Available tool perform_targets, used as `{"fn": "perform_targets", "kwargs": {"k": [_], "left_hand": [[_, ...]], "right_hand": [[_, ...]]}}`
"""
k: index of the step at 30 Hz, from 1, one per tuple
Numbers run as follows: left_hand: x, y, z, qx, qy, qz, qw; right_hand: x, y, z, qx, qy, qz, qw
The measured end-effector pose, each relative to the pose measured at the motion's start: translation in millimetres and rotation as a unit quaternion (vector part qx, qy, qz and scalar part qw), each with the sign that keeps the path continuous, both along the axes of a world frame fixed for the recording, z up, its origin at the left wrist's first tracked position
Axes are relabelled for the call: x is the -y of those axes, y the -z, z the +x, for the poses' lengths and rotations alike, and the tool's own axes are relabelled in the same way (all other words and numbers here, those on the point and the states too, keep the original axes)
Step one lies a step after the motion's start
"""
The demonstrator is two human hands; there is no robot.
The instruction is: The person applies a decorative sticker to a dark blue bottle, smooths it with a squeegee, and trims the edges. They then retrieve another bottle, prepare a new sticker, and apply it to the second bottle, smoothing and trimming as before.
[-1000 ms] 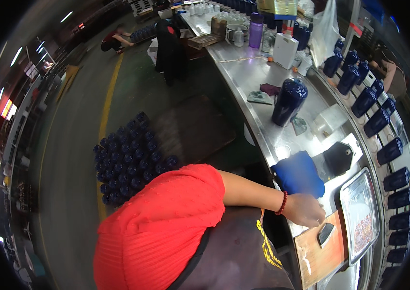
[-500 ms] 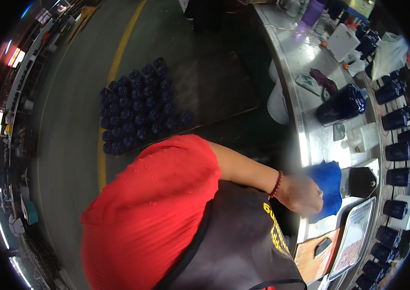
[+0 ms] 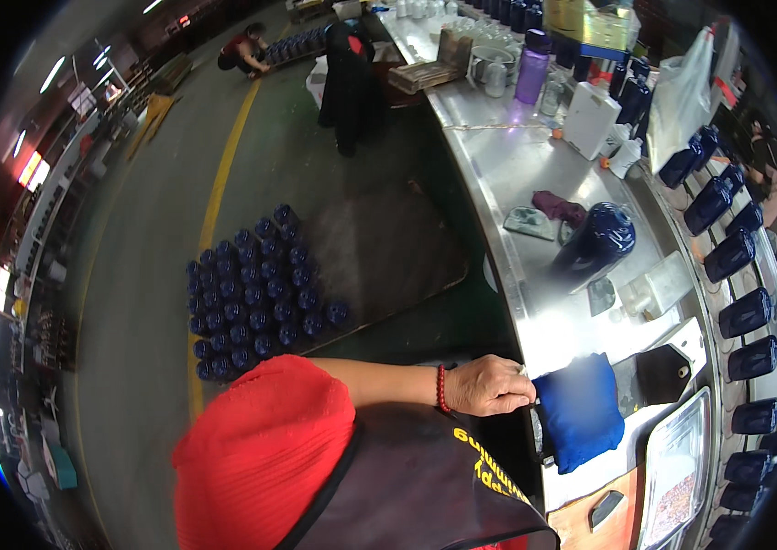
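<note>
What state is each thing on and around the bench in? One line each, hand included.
left hand: fingers curled, at the bench edge; grip contents unclear
blue cloth: bundled, lying on the bench
large blue bottle: standing
purple bottle: upright, capped
purple cloth: crumpled
clear tray: lying flat, small bits inside
wooden board: flat
dark block: lying on the board

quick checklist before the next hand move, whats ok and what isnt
1. Left hand in view: ok, curled near the edge of the counter.
2. Left hand clear of the blue cloth: cannot tell, they are very close.
3. Right hand in view: not ok, it does not show.
4. Blue cloth on the counter: ok.
5. Dark flat piece on the wooden board: ok.
</note>
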State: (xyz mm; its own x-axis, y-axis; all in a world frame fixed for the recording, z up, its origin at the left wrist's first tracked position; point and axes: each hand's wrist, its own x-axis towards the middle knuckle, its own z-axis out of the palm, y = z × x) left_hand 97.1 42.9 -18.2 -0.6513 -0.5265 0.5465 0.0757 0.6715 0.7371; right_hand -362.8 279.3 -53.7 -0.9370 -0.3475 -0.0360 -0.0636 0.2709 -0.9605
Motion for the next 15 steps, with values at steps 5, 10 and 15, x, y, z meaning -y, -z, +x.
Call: {"fn": "perform_targets", "kwargs": {"k": [5, 10, 15], "left_hand": [[5, -7, -24, 0.021, 0.015, -0.072, 0.997], [5, -24, -24, 0.075, -0.007, -0.119, 0.990], [7, -40, -33, 0.085, 0.026, -0.112, 0.990]], "right_hand": [[-22, 15, -36, 0.028, 0.041, -0.018, 0.999], [-103, 18, -65, 0.063, 0.132, -0.071, 0.987], [-228, 41, -85, 0.084, 0.340, -0.103, 0.931]]}}
